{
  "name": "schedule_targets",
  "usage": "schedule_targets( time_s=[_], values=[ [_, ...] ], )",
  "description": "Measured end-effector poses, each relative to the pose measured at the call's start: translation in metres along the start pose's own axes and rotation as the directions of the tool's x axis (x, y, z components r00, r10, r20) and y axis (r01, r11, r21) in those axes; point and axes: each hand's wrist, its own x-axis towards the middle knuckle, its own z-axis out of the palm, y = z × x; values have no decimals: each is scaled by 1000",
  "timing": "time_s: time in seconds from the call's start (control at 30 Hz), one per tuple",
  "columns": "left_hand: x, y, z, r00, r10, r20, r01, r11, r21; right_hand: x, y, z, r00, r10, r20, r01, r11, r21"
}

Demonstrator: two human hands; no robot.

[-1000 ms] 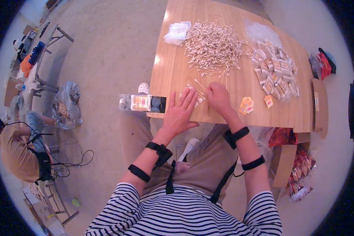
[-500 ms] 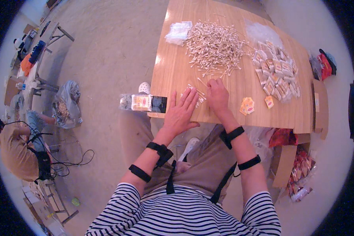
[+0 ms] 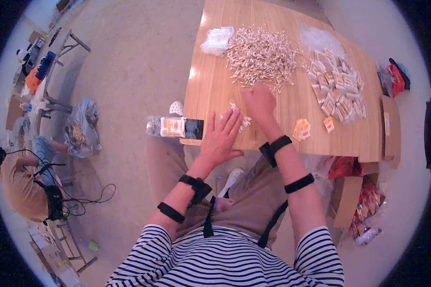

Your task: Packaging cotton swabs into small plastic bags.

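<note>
My left hand (image 3: 221, 137) lies flat at the table's near edge, fingers stretched out and slightly apart. Beside and partly beneath its fingertips is a small group of cotton swabs (image 3: 244, 123). My right hand (image 3: 260, 103) is closed, at the near edge of a large heap of loose cotton swabs (image 3: 262, 55); whatever its fingers pinch is hidden. At the table corner left of my left hand, a filled pack of cotton swabs (image 3: 172, 127) rests on a dark strip. Several small orange-and-white cards (image 3: 301, 129) lie to the right of my right forearm.
Filled swab packs (image 3: 337, 88) are piled on the right of the wooden table (image 3: 206, 91), with clear plastic bags (image 3: 217, 40) at the far left. Cardboard boxes (image 3: 348, 201) stand at the right. Another person (image 3: 24, 184) sits at the far left beside a bag (image 3: 83, 128).
My right hand has moved away from me, from beside the small swab group up to the heap's near edge. My left hand has stayed almost in place.
</note>
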Motion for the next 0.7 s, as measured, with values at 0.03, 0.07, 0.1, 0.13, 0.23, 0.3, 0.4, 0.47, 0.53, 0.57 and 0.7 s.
schedule_targets(
  time_s=[0.03, 0.07, 0.1, 0.13, 0.23, 0.3, 0.4, 0.47, 0.53, 0.57, 0.7],
  values=[
    [-1, 0, 2, 1000, 6, -11, -6, 1000, -11, 2, -2, 2, 1000, 25, -10, -25, 999, -23],
    [-1, -1, 3, 1000, 12, -22, -12, 1000, -22, 3, -2, 4, 999, 50, -21, -51, 998, -46],
    [-1, -1, 3, 1000, 9, -22, -9, 1000, -22, 5, -1, 5, 999, 48, -18, -49, 998, -46],
    [-1, 0, 2, 1000, 12, -23, -12, 1000, -15, 6, 2, 4, 996, 81, 21, -80, 995, -55],
    [0, 1, 0, 1000, 13, -18, -13, 1000, -3, 5, 19, 2, 994, 99, 44, -95, 992, -78],
    [0, 0, 0, 1000, 9, -11, -9, 1000, 5, 0, 27, -2, 996, 79, 27, -76, 993, -86],
    [0, -1, 1, 1000, 15, -11, -15, 1000, 3, -11, 39, -8, 990, 56, 127, -45, 995, -88],
    [1, 1, 1, 1000, 16, -13, -16, 1000, -4, -20, 53, -1, 975, -141, 172, 145, 989, -11],
    [-1, -1, 0, 1000, 3, -10, -3, 1000, 0, -23, 42, -8, 973, -161, 165, 163, 987, -2],
    [-3, -1, 0, 1000, -6, -6, 6, 1000, 3, -24, 37, -10, 972, -178, 156, 179, 984, 4],
    [0, 2, -2, 1000, 11, -23, -11, 1000, -7, 0, 45, -13, 976, -143, -161, 148, 989, 14]
  ],
)
